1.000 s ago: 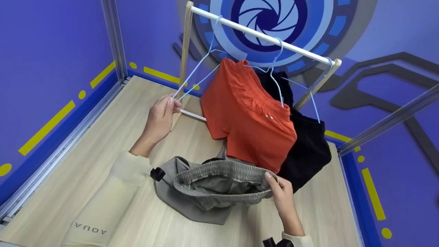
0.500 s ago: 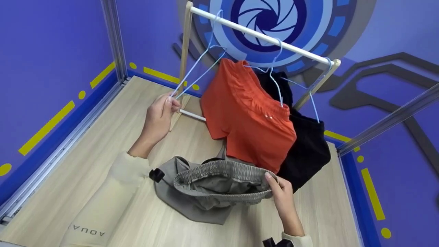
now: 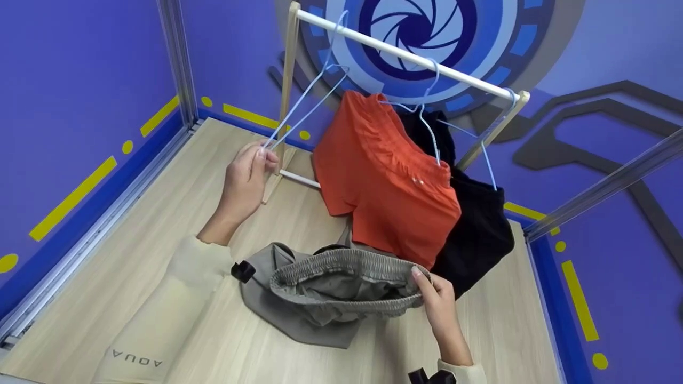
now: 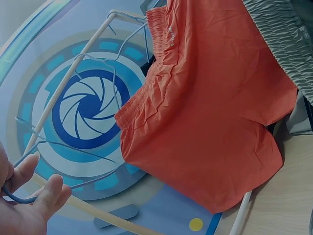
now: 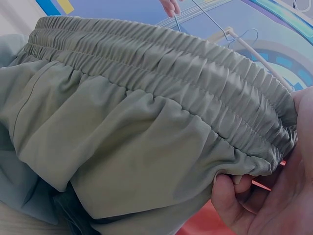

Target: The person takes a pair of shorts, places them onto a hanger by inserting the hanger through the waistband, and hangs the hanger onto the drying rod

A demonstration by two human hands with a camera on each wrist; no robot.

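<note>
My left hand (image 3: pixel 245 176) pinches one end of a pale blue wire hanger (image 3: pixel 295 108). The hanger tilts up to the right, and its hook stands at the left part of the white rod (image 3: pixel 395 49), overlapping it in the head view. No garment is on this hanger. Lower down, my right hand (image 3: pixel 442 306) grips the right end of the elastic waistband of grey-green shorts (image 5: pixel 142 142), thumb on the inside. The waistband gapes towards me, and the legs lie folded on the wooden board. In the right wrist view, the curled fingers (image 5: pixel 230 200) show beneath the band.
Orange shorts (image 3: pixel 384 176) hang from a second blue hanger (image 3: pixel 436 80) mid-rod, just behind the grey-green pair. Black shorts (image 3: pixel 483 240) hang at the right end. The wooden rack stands on a pale board (image 3: pixel 133 213) between blue walls.
The hanger's hook has risen a little against the rod, and my left hand has shifted slightly left and up with it. My right hand and the grey-green shorts look unmoved.
</note>
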